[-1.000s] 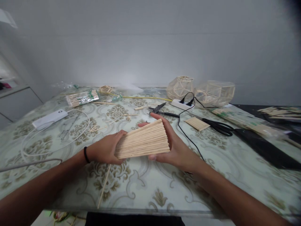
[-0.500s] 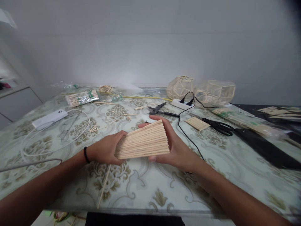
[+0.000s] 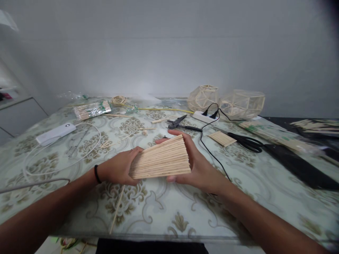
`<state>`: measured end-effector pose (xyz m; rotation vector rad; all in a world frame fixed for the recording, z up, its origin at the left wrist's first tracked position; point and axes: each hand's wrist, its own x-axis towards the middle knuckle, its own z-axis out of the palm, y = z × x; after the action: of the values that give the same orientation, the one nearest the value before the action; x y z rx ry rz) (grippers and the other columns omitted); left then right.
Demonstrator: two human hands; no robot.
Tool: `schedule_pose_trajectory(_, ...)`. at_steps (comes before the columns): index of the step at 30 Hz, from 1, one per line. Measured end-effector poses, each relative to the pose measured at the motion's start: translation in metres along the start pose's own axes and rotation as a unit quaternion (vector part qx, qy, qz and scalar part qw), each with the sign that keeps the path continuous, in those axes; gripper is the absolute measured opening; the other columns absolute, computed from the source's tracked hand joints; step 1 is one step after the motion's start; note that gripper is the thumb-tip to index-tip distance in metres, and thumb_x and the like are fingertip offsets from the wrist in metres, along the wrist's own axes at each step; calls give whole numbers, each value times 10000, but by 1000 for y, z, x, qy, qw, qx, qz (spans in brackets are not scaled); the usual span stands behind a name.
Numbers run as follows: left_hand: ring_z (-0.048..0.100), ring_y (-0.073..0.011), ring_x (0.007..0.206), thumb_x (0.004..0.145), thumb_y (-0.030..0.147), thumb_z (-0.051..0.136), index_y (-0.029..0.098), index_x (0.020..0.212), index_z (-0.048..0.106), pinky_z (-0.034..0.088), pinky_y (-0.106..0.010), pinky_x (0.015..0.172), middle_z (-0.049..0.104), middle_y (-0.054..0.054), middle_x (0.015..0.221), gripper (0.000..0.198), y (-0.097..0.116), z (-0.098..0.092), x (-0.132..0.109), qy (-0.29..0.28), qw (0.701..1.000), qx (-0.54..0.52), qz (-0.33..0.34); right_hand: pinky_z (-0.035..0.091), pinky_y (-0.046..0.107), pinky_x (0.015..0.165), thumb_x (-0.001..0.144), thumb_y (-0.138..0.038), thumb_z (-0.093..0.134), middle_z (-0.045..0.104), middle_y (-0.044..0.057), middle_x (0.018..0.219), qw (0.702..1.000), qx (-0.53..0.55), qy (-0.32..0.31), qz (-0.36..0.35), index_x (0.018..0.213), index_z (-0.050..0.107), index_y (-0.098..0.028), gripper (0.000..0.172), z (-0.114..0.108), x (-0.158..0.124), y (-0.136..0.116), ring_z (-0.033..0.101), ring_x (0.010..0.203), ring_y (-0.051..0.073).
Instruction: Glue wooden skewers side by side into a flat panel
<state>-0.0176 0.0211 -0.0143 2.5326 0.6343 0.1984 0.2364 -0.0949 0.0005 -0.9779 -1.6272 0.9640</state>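
Observation:
Between my two hands, above the table, is a box-like piece made of pale wooden sticks (image 3: 160, 160) laid side by side. Its side facing me widens toward the right. My left hand (image 3: 120, 165), with a black band at the wrist, grips the narrower left end. Around the wider right end, my right hand (image 3: 194, 160) is wrapped, thumb low and fingers over the far top edge. The fingers behind the piece are partly hidden. A single long stick (image 3: 117, 210) lies on the tablecloth below my left hand.
Pliers (image 3: 182, 124) lie beyond my right hand, near a power strip (image 3: 206, 117) with a black cord. Black scissors (image 3: 246, 142) and a flat stick panel (image 3: 222, 138) are rightward. Stick frames (image 3: 203, 98), bagged sticks (image 3: 92, 110) and a white adapter (image 3: 56, 134) lie further out.

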Motion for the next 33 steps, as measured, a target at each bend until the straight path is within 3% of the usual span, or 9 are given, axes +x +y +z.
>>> schedule_pose_trajectory(33, 695, -339, 1077, 710, 438, 815, 220, 1319, 435, 546, -431, 903, 671, -135, 1278, 750, 1, 0, 0, 1, 1000, 2, -8, 531, 477, 1057, 723, -429, 945, 572, 167, 1479, 1000, -23, 2, -11, 1459, 319, -330, 972, 0, -1, -1, 660, 1240, 299)
